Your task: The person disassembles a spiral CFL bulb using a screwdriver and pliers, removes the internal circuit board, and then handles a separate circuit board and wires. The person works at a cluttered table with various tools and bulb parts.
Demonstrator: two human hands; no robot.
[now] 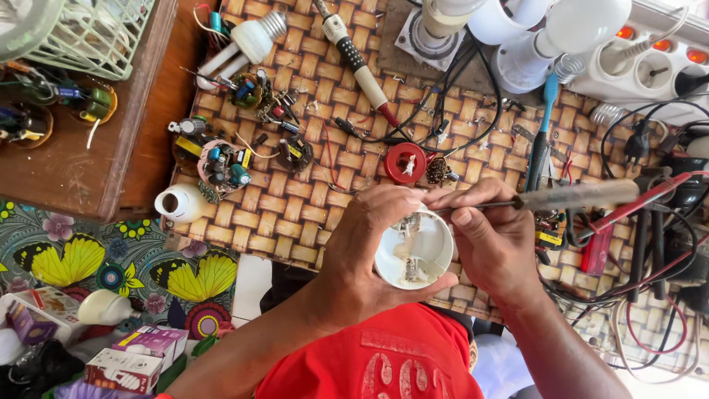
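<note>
Gripping white bulb housing (413,251), screwdriver (576,196)

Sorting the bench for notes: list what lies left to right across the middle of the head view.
Yellow butterfly cloth → white bulb base lying on its side → round circuit board → red round cap → left hand holding white bulb housing → right hand with soldering iron.

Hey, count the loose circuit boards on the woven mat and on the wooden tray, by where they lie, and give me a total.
Woven mat: 4 boards, at.
Wooden tray: 2 boards, at.
Total: 6.
The left hand holds a white bulb shell; its inside is not counted.
</note>
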